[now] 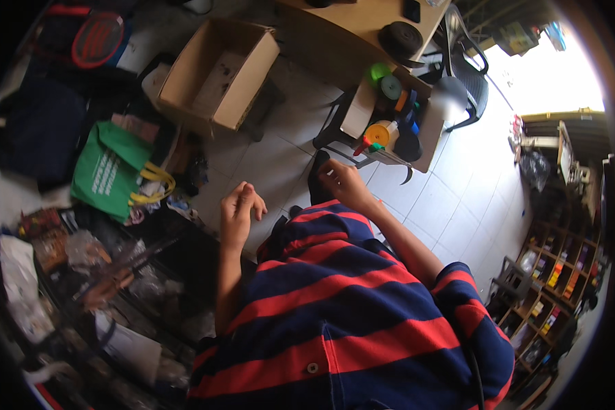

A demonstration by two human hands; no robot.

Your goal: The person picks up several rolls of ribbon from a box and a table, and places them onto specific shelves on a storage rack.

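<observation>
My left hand [241, 208] is raised at the left of my striped shirt. Its fingers are loosely bent and the thumb points up; nothing shows in it. To the right, my right hand [343, 183] hovers above the tiled floor with half-curled fingers, and I see no object in it. A black shoe [316, 179] shows just left of that hand. Beyond my right hand, an open cardboard box [359, 113] on a dark stand holds several round rolls and colourful items, including a yellow roll [377, 135] and a dark green one [391, 87].
An open brown carton [249, 85] stands farther left. A green bag [111, 171] with yellow handles lies near plastic-wrapped clutter at left. Ahead is a wooden table [352, 15] with a black roll [400, 39]; a chair [473, 85] stands beside it. Wooden shelving [550, 270] lines the right.
</observation>
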